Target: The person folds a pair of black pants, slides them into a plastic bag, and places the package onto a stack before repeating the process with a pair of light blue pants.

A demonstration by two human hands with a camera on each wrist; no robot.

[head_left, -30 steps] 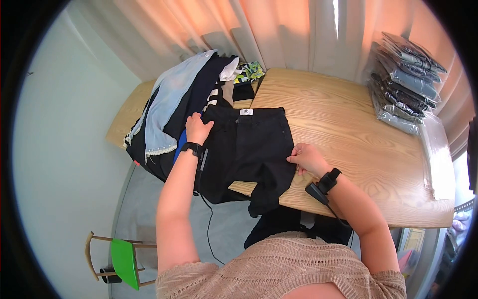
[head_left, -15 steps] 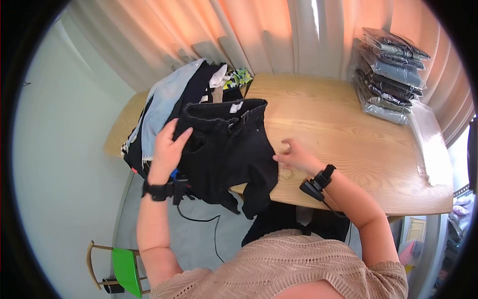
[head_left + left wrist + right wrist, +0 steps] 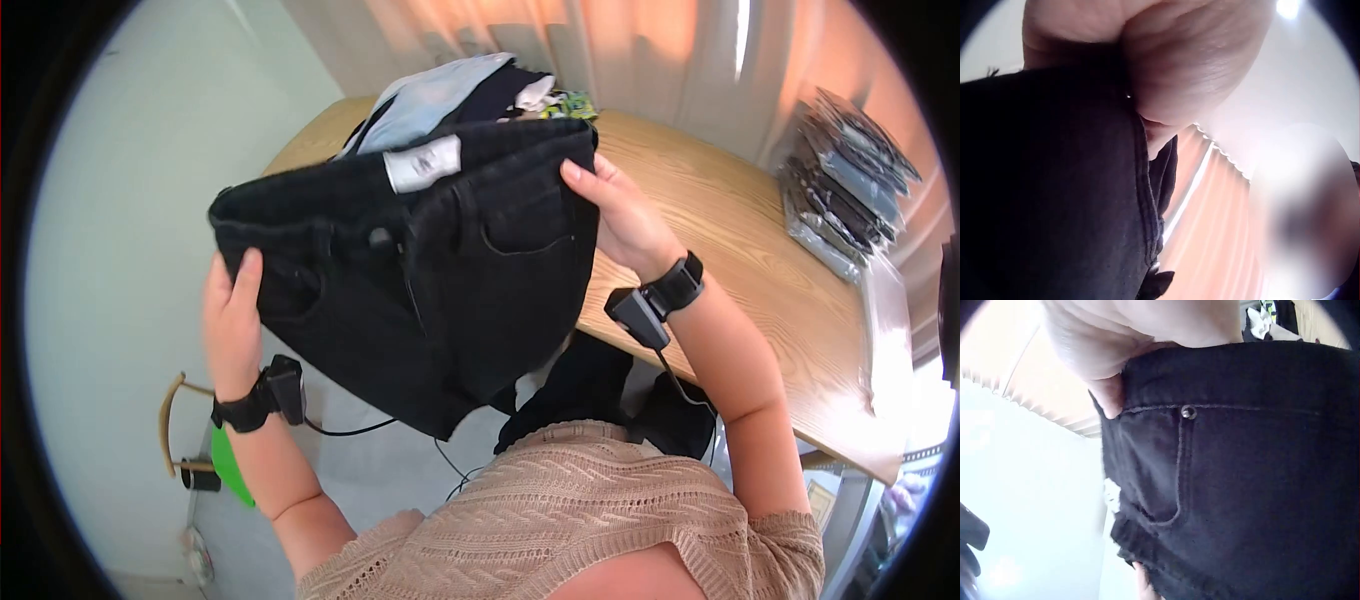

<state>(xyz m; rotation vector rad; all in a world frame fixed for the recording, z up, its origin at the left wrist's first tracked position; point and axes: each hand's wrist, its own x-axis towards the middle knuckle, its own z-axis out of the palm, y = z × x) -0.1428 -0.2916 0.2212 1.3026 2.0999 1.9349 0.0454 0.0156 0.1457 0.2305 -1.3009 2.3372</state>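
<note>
A pair of black jeans (image 3: 400, 270) hangs in the air between both hands, waistband up and spread wide, over the table's near edge. My left hand (image 3: 232, 310) grips the jeans at one side of the waist, thumb on the front. On the opposite side, my right hand (image 3: 630, 215) pinches the cloth just below the waistband. A white label (image 3: 424, 164) shows inside the back waist, with a button at the front. In the right wrist view, a pocket with a metal rivet (image 3: 1189, 412) lies close below the right hand.
Behind the jeans, a heap of clothes with a light blue garment (image 3: 430, 100) lies on the wooden table (image 3: 690, 200). Plastic-wrapped folded garments (image 3: 850, 185) are stacked at the right, beside flat clear bags (image 3: 890, 330). A green chair (image 3: 230, 470) stands at lower left; a cable hangs below the jeans.
The jeans have come up off the table toward the person, their waist now stretched between the hands. The right hand has moved up from the jeans' side to grip near the waistband.
</note>
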